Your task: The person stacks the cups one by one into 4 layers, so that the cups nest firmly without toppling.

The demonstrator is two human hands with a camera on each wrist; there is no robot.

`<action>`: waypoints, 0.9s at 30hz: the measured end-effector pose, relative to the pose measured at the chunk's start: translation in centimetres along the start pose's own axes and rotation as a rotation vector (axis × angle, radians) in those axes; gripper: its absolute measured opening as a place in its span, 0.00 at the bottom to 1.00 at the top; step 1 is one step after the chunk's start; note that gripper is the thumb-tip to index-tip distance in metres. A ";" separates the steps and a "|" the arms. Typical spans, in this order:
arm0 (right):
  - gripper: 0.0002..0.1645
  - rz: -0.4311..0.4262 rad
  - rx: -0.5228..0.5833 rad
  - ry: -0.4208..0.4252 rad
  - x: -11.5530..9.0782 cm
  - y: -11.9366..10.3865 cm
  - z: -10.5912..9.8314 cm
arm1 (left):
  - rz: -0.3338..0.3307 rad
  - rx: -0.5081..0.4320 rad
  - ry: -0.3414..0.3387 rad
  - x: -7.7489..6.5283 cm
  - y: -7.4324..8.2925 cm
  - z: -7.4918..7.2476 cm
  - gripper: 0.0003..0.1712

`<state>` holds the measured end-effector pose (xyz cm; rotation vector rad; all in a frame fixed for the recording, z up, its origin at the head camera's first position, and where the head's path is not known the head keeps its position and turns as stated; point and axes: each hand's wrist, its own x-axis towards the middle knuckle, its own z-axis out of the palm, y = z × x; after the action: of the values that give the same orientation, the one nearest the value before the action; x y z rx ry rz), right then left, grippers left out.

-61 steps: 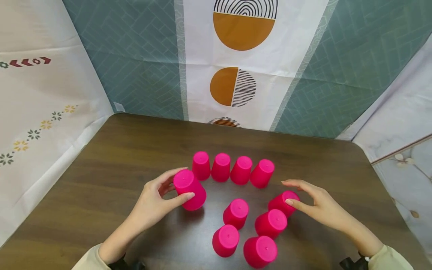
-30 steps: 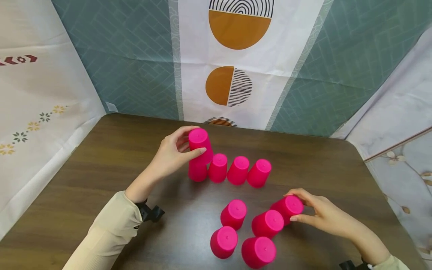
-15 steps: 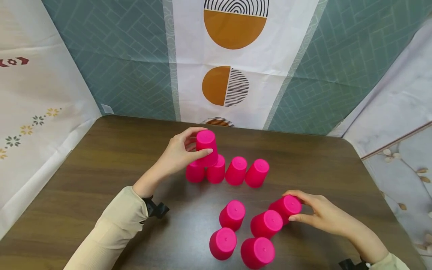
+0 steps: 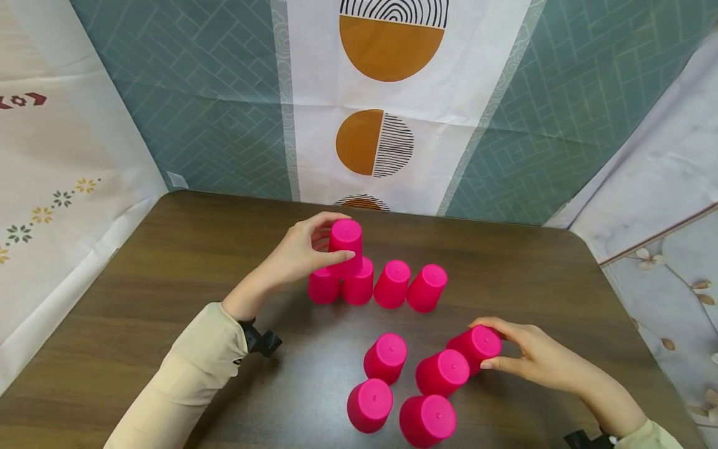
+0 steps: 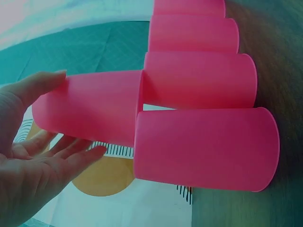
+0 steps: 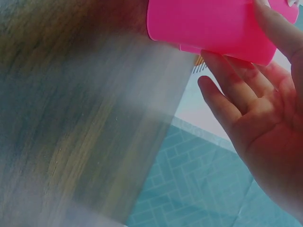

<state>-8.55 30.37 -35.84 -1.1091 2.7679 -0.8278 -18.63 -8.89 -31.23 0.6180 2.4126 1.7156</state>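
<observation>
My left hand (image 4: 300, 252) grips an upside-down pink cup (image 4: 347, 246) between thumb and fingers. That cup stands over the join between the two leftmost cups of the back row, a left one (image 4: 324, 288) and its neighbour (image 4: 358, 289). In the left wrist view the held cup's (image 5: 94, 106) rim meets the bases of both. Two more row cups stand to the right, one (image 4: 392, 285) beside the other (image 4: 427, 289). At the right, my right hand (image 4: 533, 355) holds another upside-down pink cup (image 4: 474, 349) by its sides; it appears to stand on the table.
Nearer the front stand more upside-down pink cups: one (image 4: 386, 358) behind another (image 4: 370, 405), and, to their right, one (image 4: 442, 373) behind another (image 4: 429, 421). The brown wooden table (image 4: 235, 224) ends at a patterned cloth backdrop (image 4: 224, 112).
My left hand has lifted its cup from left of the row and carried it back and right onto the two leftmost cups. My right hand has closed round the right-hand cup.
</observation>
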 end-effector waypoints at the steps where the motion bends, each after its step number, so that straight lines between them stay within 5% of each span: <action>1: 0.35 0.003 0.002 -0.001 0.0 0.0 0.0 | 0.004 -0.005 -0.001 0.0 0.0 0.0 0.31; 15: 0.34 0.015 -0.003 0.009 -0.1 0.0 0.1 | -0.001 -0.054 0.010 0.1 -0.4 0.2 0.32; 27: 0.34 0.031 -0.019 0.019 -0.2 0.0 0.2 | -0.024 -0.002 -0.018 -0.1 -0.5 -0.1 0.33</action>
<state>-8.36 30.36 -36.07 -1.0647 2.8062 -0.8149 -18.70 -9.13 -31.64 0.5989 2.3963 1.6961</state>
